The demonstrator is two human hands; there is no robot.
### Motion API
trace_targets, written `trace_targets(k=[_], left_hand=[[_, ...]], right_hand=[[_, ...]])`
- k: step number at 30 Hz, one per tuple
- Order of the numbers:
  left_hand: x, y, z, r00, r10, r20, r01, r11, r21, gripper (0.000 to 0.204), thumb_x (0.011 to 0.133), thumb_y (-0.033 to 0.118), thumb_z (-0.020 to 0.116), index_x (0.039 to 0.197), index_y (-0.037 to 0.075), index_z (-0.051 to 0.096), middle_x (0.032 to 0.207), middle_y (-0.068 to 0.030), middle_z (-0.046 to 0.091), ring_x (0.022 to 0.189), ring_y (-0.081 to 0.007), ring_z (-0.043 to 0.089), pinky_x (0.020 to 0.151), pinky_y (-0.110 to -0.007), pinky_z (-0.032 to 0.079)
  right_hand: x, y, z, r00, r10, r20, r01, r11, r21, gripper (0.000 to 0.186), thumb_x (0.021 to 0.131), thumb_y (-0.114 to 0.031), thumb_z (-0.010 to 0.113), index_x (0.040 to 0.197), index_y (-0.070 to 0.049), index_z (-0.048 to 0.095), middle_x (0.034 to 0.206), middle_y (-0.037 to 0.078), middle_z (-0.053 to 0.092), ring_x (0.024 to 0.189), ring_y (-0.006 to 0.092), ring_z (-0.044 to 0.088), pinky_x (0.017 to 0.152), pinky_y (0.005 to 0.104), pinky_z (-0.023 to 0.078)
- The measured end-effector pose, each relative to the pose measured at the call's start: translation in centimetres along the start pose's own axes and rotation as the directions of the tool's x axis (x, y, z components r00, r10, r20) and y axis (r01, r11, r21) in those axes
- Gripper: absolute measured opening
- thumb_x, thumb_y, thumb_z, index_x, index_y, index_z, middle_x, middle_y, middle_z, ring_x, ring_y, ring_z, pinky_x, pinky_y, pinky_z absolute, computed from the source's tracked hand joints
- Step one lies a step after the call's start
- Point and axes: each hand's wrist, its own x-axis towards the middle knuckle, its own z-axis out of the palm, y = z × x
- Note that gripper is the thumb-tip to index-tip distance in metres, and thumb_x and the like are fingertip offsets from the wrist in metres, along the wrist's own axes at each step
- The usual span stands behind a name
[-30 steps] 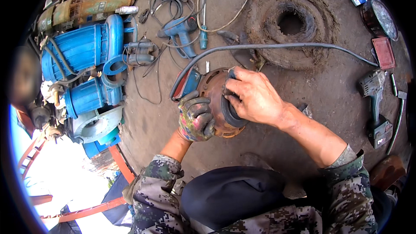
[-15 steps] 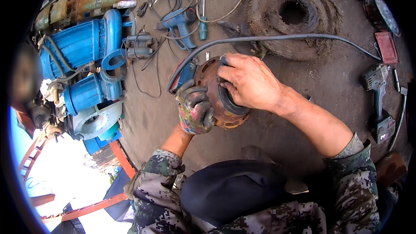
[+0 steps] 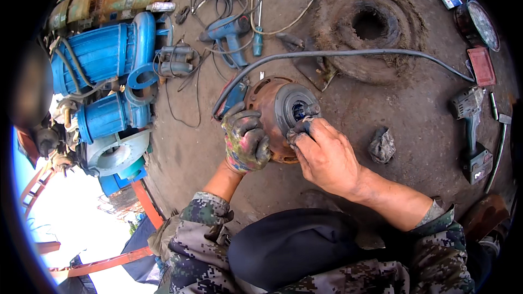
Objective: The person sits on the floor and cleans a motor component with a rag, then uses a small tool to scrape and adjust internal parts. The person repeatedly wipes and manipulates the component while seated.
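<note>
As left hand (image 3: 246,139) clasps one rusty housing (image 3: 266,103), right hand (image 3: 329,158) against it, grip unclear, two blue pumps (image 3: 98,57) (image 3: 106,120)

Right of your right hand (image 3: 326,155), you can pass over floor (image 3: 422,125) toward the cordless tool (image 3: 473,129), around a crumpled grey lump (image 3: 382,146). On the far side a dark cable (image 3: 348,53) crosses your way; blue pumps (image 3: 101,57) block the left.

Workshop — blue pumps (image 3: 101,57), power tools (image 3: 233,40)
</note>
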Motion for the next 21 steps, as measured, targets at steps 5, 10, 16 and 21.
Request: trace_targets(k=[5, 10, 16, 21], left_hand=[[0.0, 0.3, 0.2, 1.0, 0.0, -0.003, 0.0, 1.0, 0.0, 0.028, 0.076, 0.005, 0.069, 0.099, 0.013, 0.056, 0.101, -0.009, 0.062, 0.106, -0.0364, 0.067, 0.109, -0.063, 0.045], [0.1, 0.1, 0.6, 1.0, 0.031, -0.002, -0.031, 0.999, -0.009, 0.029, 0.075, 0.006, 0.07, 0.099, 0.013, 0.056, 0.101, -0.0092, 0.062, 0.106, -0.0362, 0.067, 0.107, -0.062, 0.046], [-0.2, -0.1, -0.4, 1.0, 0.006, -0.021, -0.006, 1.0, 0.005, 0.026, 0.069, 0.012, 0.076, 0.09, 0.014, 0.061, 0.104, -0.0085, 0.063, 0.105, -0.0346, 0.066, 0.105, -0.059, 0.05], [0.2, 0.2, -0.1, 1.0, 0.027, -0.009, -0.027, 0.999, -0.018, 0.027, 0.07, 0.011, 0.075, 0.094, 0.013, 0.062, 0.106, -0.0085, 0.064, 0.105, -0.0347, 0.066, 0.106, -0.059, 0.049]], right_hand=[[1.7, -0.9, 1.1, 0.997, 0.019, -0.069, -0.024, 0.997, -0.077, 0.018, 0.075, 0.002, 0.072, 0.092, -0.002, 0.067, 0.1, 0.019, 0.06, 0.095, 0.0398, 0.068, 0.072, 0.0509, 0.063], [7.2, -0.4, 2.1, 0.965, 0.168, -0.2, -0.198, 0.97, -0.143, 0.017, 0.074, 0.002, 0.07, 0.091, 0.001, 0.069, 0.1, 0.023, 0.067, 0.096, 0.0424, 0.071, 0.084, 0.0516, 0.06], [3.3, -2.5, 1.5, 0.978, 0.183, -0.098, -0.188, 0.981, -0.04, 0.018, 0.073, 0.002, 0.07, 0.092, 0.001, 0.068, 0.097, 0.025, 0.064, 0.093, 0.0453, 0.07, 0.08, 0.0551, 0.06], [3.9, -1.9, 1.5, 0.971, 0.172, -0.168, -0.19, 0.978, -0.092, 0.018, 0.072, 0.003, 0.071, 0.089, 0.002, 0.068, 0.096, 0.024, 0.064, 0.09, 0.0447, 0.07, 0.078, 0.0553, 0.061]])
